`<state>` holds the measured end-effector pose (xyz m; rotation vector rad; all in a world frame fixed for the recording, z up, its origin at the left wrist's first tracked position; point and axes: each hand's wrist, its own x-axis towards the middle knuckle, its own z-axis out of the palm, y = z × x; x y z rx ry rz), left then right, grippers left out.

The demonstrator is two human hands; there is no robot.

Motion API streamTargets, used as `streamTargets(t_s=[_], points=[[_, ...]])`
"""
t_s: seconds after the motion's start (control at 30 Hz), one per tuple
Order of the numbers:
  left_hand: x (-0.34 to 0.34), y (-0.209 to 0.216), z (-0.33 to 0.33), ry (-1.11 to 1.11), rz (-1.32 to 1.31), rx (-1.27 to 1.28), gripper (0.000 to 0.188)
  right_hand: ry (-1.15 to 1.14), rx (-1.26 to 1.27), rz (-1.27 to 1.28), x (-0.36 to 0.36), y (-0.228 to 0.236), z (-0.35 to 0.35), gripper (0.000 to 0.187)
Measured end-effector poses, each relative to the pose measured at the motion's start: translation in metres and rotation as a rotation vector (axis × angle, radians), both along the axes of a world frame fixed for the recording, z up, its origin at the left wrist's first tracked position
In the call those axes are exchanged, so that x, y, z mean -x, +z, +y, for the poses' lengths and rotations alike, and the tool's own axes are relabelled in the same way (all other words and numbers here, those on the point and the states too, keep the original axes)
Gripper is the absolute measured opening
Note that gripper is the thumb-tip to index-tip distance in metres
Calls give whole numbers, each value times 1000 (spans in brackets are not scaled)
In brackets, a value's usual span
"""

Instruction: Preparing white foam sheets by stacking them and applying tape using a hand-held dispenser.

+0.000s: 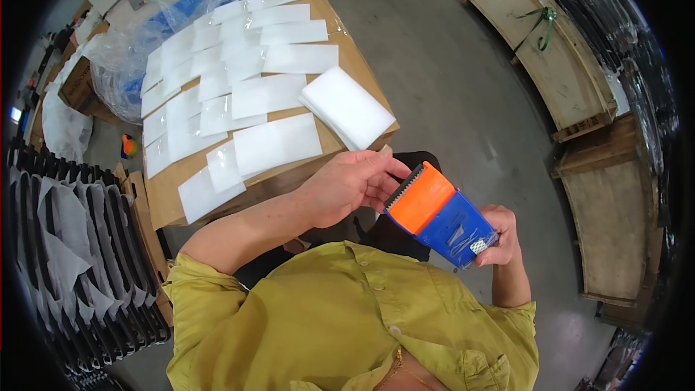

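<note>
My right hand [502, 235] grips a blue and orange packing tape dispenser [457, 233] by its lower end. The dispenser is tilted, and its dark toothed cutting edge points up and left. Right beside that edge is my left hand [355, 187], its fingers curled and thumb and forefinger pressed together. Whatever they may pinch is too small or too clear to make out. Beyond both hands stands a cardboard box [271, 174], with many white foam sheets [279, 143] laid over its top in overlapping rows. A thicker stack of white foam sheets [349, 107] lies at its near right corner.
Wooden crates [604, 228] line the right side, one with a green strap [544, 27]. Dark frames with paper between them [79, 246] stand in a row at left. Clear plastic wrap [119, 65] bulges behind the box. Grey floor [427, 51] runs between box and crates.
</note>
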<state>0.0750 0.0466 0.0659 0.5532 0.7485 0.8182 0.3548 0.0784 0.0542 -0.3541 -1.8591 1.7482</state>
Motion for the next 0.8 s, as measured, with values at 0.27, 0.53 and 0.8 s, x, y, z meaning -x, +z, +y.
streamTargets(t_s=[0.27, 0.53, 0.8], points=[[-6, -1, -11, -127, -82, -34, 25, 97, -335, 8, 8, 12, -4, 42], [8, 11, -18, -240, 354, -738, 18, 34, -942, -266, 15, 45, -22, 34], [16, 6, -28, -253, 379, -811, 19, -124, -1450, -355, 22, 32, -31, 20]])
